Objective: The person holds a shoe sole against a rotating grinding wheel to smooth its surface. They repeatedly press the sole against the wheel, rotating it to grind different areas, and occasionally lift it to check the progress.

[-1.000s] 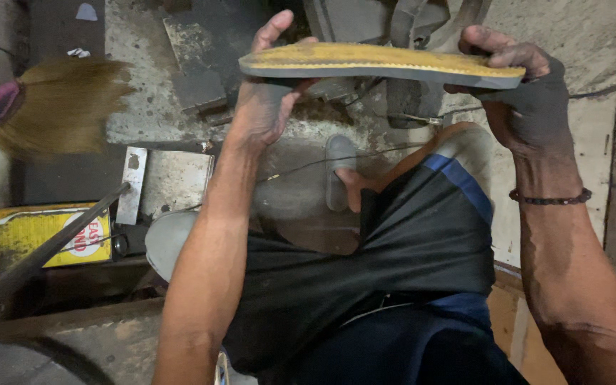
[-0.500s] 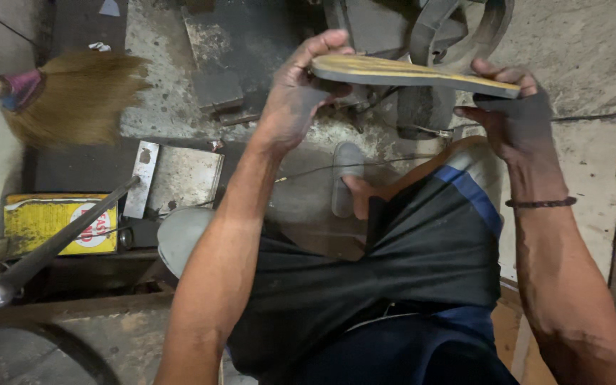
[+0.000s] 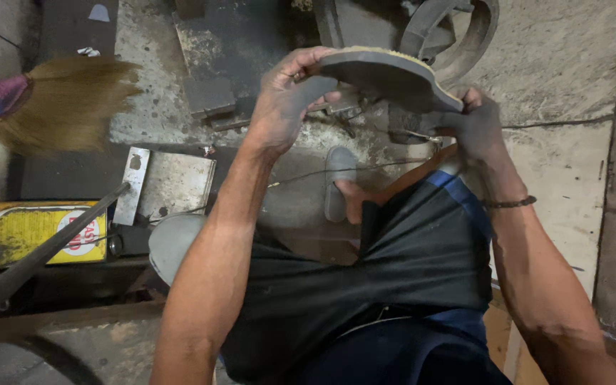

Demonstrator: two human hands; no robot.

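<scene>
Both hands clamp the grey shoe sole (image 3: 386, 75), left hand (image 3: 283, 107) at one end, right hand (image 3: 475, 125) at the other, long axis running between them.

Both hands (image 3: 286, 96) (image 3: 475, 125) raised, fingers clenched.

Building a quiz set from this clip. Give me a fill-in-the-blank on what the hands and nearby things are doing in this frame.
1. The shoe sole is held by ____ hands, the left hand at one end and the right hand at the other.
2. The tin at the left is ____ in colour.
3. The straw broom lies to the person's ____.
4. A thin band circles the ____ wrist.

Missing words: both; yellow; left; right
</scene>
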